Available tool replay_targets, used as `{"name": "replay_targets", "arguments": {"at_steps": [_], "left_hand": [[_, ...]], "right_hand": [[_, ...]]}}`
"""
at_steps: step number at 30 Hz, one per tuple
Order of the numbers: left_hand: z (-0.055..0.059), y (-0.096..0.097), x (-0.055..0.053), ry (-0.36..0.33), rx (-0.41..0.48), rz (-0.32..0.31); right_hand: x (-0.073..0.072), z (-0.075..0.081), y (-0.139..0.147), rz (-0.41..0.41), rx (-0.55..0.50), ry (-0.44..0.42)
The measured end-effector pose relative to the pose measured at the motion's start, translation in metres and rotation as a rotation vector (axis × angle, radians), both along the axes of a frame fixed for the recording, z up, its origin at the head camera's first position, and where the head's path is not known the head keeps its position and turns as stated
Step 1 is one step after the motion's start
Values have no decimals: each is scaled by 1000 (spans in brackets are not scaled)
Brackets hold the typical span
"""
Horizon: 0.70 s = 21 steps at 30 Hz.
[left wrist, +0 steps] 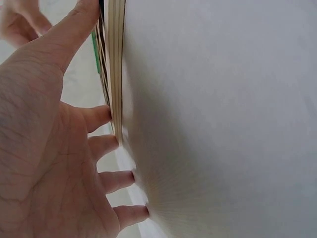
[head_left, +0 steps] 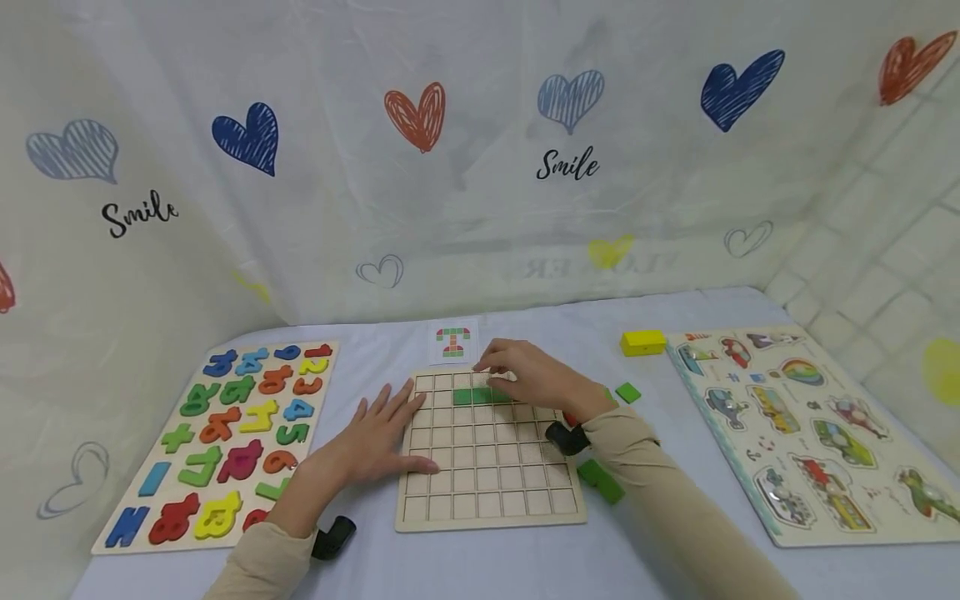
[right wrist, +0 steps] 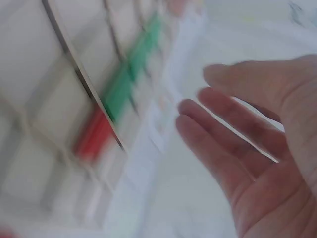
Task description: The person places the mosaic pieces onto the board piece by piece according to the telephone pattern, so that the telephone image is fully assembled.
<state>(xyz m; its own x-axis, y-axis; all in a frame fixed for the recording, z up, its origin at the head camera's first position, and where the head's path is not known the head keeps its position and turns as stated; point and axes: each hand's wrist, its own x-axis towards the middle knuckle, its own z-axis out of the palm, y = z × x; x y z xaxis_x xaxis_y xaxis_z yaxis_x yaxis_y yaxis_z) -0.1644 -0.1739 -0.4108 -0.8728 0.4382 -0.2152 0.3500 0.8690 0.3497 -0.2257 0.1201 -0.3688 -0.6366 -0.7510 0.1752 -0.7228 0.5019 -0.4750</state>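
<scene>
A wooden grid board [head_left: 491, 505] lies in the middle of the table, with a row of green tiles [head_left: 472, 397] in its second row from the top. Beside them, in the right wrist view, sits a red tile [right wrist: 94, 136]. My left hand [head_left: 371, 442] spreads along the board's left edge, thumb over the board; in the left wrist view its fingertips [left wrist: 104, 114] touch the edge and the cloth. Over the board's top right part hovers my right hand [head_left: 536, 375], thumb and fingers apart, holding nothing. Behind the board is a picture card [head_left: 453, 342] showing a red and green figure.
Left of the board lies a number puzzle [head_left: 171, 454]; a picture puzzle [head_left: 757, 450] is on the right. A yellow block [head_left: 642, 342] stands near the back. Loose green pieces [head_left: 602, 482] and a green tile [head_left: 628, 392] lie right of the board. A patterned curtain [head_left: 480, 208] hangs behind.
</scene>
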Motion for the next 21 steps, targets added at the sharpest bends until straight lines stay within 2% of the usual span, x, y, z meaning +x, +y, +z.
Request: {"name": "replay_targets", "arguments": {"at_steps": [5, 9, 14, 21], "left_hand": [[-1, 0, 0, 1, 4, 8], [-1, 0, 0, 0, 4, 8], [0, 0, 0, -5, 2, 13], [1, 1, 1, -4, 11, 8]], "right_hand": [[2, 24, 44, -65, -19, 13], [8, 33, 74, -96, 8, 5], [17, 24, 93, -87, 55, -28], [24, 5, 96, -46, 114, -142]]}}
